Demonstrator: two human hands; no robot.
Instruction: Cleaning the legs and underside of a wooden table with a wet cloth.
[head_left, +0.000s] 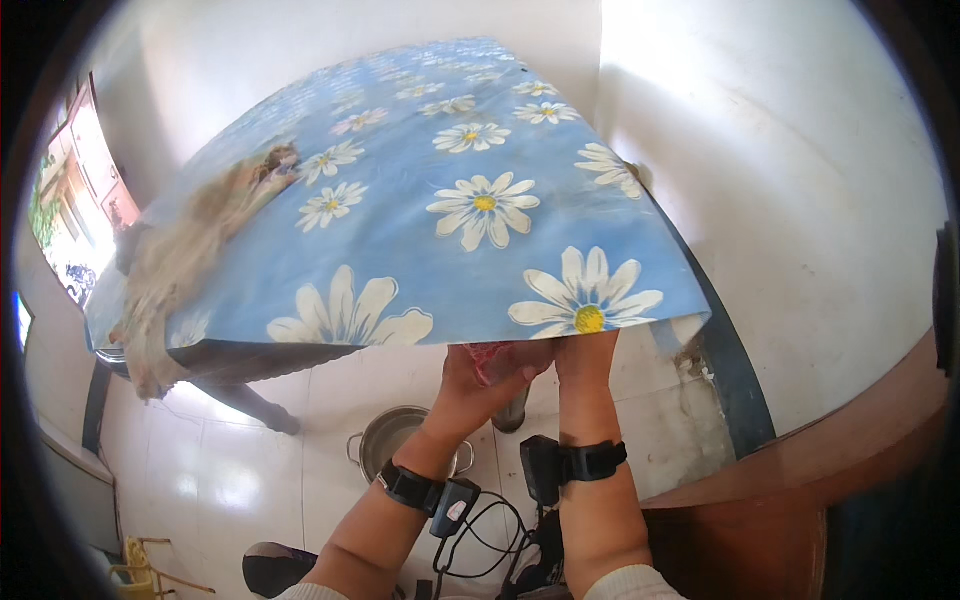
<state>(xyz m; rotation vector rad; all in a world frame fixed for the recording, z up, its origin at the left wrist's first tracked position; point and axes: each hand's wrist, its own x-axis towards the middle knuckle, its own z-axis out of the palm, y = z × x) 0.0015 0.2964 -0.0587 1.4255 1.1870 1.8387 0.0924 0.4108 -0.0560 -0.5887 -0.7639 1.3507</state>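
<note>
Both my hands are at the front edge of a table covered with a blue daisy-print tablecloth (390, 232). My left hand (476, 394) is just below the hanging edge, its thumb pointing right, and grips a red and pale patterned thing (489, 360) that looks like cloth. The tablecloth hides the upper part of that thing. My right hand (587, 354) reaches under the same edge; its fingers are out of sight, so its hold cannot be told. A black strap with a small box is on each forearm.
A shaggy beige bundle (199, 217), blurred, lies at the table's left and hangs over the edge. On the tiled floor stands a two-handled metal pot (386, 439). Black cables (487, 555) loop between my arms. A brown wooden surface (735, 540) is at the right.
</note>
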